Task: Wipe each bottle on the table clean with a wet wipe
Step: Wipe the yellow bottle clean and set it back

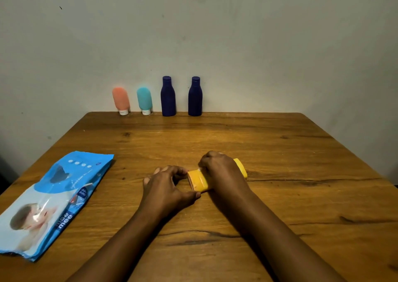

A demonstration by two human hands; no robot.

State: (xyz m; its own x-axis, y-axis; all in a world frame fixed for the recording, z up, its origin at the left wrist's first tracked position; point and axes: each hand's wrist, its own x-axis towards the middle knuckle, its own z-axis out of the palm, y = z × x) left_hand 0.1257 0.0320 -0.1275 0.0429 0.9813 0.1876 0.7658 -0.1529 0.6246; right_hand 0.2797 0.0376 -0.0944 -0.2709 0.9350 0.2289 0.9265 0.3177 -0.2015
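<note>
Four bottles [168,97] line wooden table [280,152] by wall [258,44].

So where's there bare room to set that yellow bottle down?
The table's right side is bare, as is the wide strip between the yellow bottle and the back row: pink bottle, teal bottle, two blue bottles. The wipes pack crowds the left.

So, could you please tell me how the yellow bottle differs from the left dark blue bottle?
The yellow bottle lies on its side mid-table; the left dark blue bottle stands upright at the far edge by the wall. The left hand and right hand grip the yellow bottle; the dark blue one is untouched. Both rest on the wooden table.
</note>
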